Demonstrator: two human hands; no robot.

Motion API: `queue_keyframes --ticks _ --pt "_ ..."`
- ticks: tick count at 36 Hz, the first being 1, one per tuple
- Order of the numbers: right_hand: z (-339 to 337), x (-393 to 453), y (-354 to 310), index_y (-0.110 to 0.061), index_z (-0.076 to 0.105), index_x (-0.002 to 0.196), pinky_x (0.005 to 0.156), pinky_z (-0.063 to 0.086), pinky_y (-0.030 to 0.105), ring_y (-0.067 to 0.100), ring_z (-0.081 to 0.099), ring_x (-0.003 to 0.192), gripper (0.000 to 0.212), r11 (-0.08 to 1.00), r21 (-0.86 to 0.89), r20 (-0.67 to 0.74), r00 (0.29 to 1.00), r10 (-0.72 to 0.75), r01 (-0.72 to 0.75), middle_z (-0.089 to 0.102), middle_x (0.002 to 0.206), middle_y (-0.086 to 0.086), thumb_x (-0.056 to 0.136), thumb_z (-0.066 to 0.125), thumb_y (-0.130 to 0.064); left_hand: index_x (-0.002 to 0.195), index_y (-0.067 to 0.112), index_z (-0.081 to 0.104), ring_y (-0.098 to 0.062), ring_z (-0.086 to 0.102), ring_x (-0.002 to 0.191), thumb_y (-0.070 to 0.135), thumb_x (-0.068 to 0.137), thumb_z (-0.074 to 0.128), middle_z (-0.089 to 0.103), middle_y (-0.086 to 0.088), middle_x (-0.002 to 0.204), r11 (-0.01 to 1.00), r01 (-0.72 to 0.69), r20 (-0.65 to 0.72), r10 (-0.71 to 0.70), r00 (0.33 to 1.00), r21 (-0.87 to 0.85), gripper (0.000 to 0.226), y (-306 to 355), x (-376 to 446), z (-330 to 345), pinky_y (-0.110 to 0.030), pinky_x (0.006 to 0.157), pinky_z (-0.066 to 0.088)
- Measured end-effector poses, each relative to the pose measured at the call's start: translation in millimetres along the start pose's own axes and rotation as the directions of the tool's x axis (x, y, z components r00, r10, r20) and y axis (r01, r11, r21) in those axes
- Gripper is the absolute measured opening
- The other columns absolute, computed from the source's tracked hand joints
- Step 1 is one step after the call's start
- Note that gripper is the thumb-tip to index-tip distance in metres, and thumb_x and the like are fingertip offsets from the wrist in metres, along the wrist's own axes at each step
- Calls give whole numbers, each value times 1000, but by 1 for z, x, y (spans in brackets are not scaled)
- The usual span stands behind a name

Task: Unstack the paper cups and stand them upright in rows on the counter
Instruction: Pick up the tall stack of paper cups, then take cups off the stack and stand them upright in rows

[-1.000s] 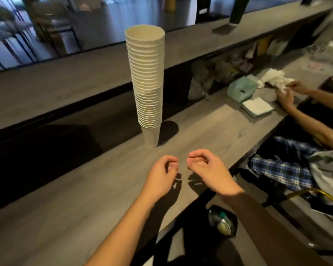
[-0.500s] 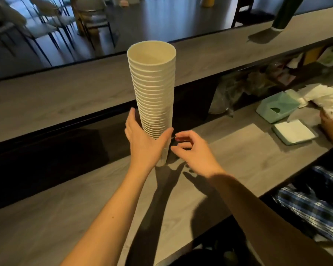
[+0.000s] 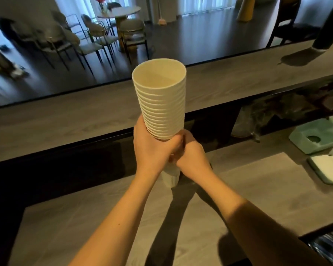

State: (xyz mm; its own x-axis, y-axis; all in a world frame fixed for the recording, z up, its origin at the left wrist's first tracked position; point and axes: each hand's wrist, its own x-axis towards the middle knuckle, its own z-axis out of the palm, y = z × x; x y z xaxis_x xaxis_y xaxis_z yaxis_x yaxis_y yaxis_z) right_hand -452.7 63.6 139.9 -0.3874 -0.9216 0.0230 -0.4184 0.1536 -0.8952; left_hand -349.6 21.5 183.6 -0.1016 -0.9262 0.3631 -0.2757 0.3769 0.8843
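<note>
Gripping paper-cup stack (image 3: 162,104) low with left hand (image 3: 154,148) | right hand (image 3: 192,153) clasped beside, grasping same stack | bottom cup (image 3: 170,178) below hands on counter (image 3: 258,185)

We're behind the service side of a café or bar, by the look of it. A long wood-grain bench (image 3: 267,189) runs across the low foreground, with a raised customer ledge (image 3: 65,120) just past it. Out at eleven o'clock sits a round table (image 3: 119,11) ringed by metal-framed chairs (image 3: 92,43) on a dark floor, curtained windows behind. At twelve o'clock stands a tall stack of paper cups (image 3: 161,104). Over at three o'clock, a mint-green tissue box (image 3: 315,139) and a tray of white napkins (image 3: 329,169). Cluttered shelf storage hides under the ledge at two o'clock.
</note>
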Motion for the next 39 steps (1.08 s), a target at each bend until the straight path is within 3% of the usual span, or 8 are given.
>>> queue_keyframes --ticks 4,8,12,19,23,28,33,39 --pt "-6 3 -9 -35 45 141 94 50 30 5 57 113 78 999 -51 51 999 9 -6 60 123 -15 73 82 -49 130 20 47 6 57 105 36 61 87 59 13 116 994 -32 -47 27 999 -108 81 26 18 -14 -11 81 49" --pt "-12 14 -32 -38 31 148 101 52 48 14 51 131 121 989 -142 78 997 -26 37 52 141 -11 47 83 -78 131 21 46 3 58 108 37 65 86 59 11 120 975 -69 -121 44 992 -212 78 53 38 -37 -19 88 51" --pt "-26 18 -93 -37 12 157 112 40 55 17 33 144 129 972 -101 99 975 -201 210 31 159 -10 57 91 -57 132 17 48 -7 62 111 37 64 87 62 4 123 916 -81 -199 1 980 -394 81 70 54 -63 -30 92 53" --pt "-22 21 -181 -41 8 156 100 49 50 22 53 126 119 884 -107 243 874 -422 456 48 148 -4 67 87 -47 139 19 38 -14 66 109 46 58 83 62 -2 125 853 11 -212 -142 967 -522 97 75 51 -99 -41 92 56" --pt "6 18 -192 -40 20 152 91 53 47 19 58 110 100 868 -127 375 833 -406 480 57 130 -5 73 83 -44 146 26 28 -11 59 115 48 62 86 53 6 135 905 147 -182 -236 955 -399 104 63 44 -139 -41 95 53" --pt "48 15 -199 -37 25 152 92 49 43 20 53 118 99 862 -159 525 781 -339 481 52 137 -8 72 82 -52 150 27 22 -12 41 132 49 90 59 39 5 143 993 6 -663 -81 745 -114 74 49 54 -235 -38 108 40" --pt "91 10 -210 -38 25 150 87 50 40 16 54 108 97 856 -170 583 750 -312 489 50 120 -13 72 81 -53 111 9 64 -12 56 93 43 105 25 63 -3 100 954 96 -381 20 925 284 52 41 79 -311 -25 74 39" --pt "140 7 -232 -38 24 150 87 52 39 16 55 105 98 845 -195 597 743 -301 499 50 117 -12 71 80 -55 83 13 60 -18 54 79 43 100 40 60 -3 85 901 244 -192 -185 964 359 40 27 101 -383 -35 74 42"
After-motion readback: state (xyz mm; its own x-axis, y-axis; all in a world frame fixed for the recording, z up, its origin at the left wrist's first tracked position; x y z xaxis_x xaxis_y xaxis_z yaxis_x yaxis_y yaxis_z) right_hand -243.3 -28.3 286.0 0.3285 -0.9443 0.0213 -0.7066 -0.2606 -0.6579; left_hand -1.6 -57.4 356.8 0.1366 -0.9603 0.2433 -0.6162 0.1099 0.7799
